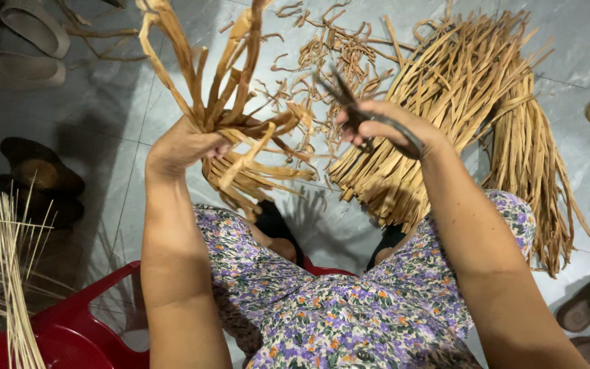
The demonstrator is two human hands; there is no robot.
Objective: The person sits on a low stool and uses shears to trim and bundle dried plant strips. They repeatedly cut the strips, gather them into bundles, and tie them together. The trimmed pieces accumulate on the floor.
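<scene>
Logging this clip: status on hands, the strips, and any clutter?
Left hand grips bunch of dried strips. Right hand holds dark scissors, apart from bunch. Strip pile, cut scraps on floor ahead.

Dry matt fibre strips (227, 130); dark metal scissors (370, 119); glossy tile floor (124, 102).

Strip bundle (240, 137) in left hand (182, 147); scissors (370, 116) right; strip pile (459, 116) on floor (568, 41) behind.

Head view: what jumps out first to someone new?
The left hand grips a bunch of tan dried strips raised at the centre, and the right hand holds dark scissors beside it. A big pile of the same strips lies on the grey tiled floor at upper right. A red plastic chair shows at lower left.
</scene>
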